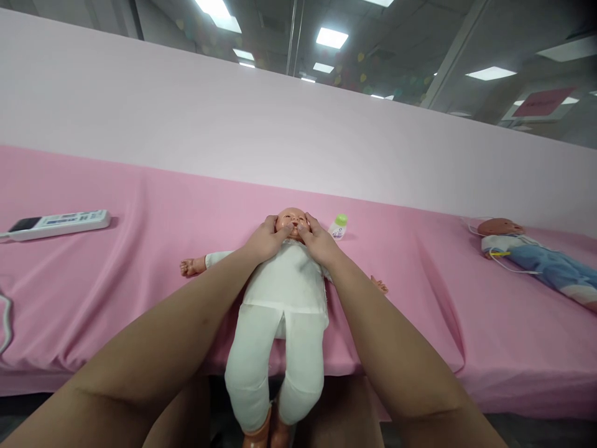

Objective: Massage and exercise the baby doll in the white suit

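A baby doll [289, 283] in a white cloth suit lies on its back, its legs hanging over the front edge of the pink-covered table. Its head is cupped between my two hands. My left hand [270, 238] wraps the left side of the head, its thumb on the cheek near the mouth. On the other side my right hand [318, 239] mirrors it, the thumb also beside the mouth. Most of my fingers are hidden behind the head. The doll's arms spread out to both sides, partly covered by my forearms. Just right of my right hand stands a small bottle [338, 227] with a green cap.
Pink cloth [153, 249] with folds covers the table. At the left lies a long white handheld device [60, 225] with a cord. A second doll [541, 252] in blue and white, with thin tubing, lies at the right. Behind rises a white wall [289, 137] topped by glass.
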{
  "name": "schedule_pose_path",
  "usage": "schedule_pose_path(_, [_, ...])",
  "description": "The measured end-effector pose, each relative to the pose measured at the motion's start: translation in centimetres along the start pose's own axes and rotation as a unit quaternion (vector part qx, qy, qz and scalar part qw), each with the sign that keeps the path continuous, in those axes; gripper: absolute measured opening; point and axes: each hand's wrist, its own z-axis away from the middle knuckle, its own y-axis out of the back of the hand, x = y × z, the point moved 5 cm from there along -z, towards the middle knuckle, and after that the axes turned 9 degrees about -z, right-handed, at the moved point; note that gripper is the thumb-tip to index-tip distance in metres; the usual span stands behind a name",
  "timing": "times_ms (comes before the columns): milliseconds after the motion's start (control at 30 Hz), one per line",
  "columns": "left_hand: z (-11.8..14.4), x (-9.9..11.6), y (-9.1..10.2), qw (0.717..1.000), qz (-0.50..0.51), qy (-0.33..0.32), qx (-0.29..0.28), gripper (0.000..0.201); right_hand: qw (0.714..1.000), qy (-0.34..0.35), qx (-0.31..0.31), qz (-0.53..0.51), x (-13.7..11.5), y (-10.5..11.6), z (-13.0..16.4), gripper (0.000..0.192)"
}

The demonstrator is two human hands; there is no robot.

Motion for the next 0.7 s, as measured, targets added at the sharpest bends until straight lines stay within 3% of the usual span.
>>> schedule_pose_path(700, [-0.07, -0.2, -0.3, 1.0, 0.004, 0.009, -0.003, 0.066, 1.0, 0.001, -0.003, 0.013, -0.05, 0.16, 0.23, 0.077])
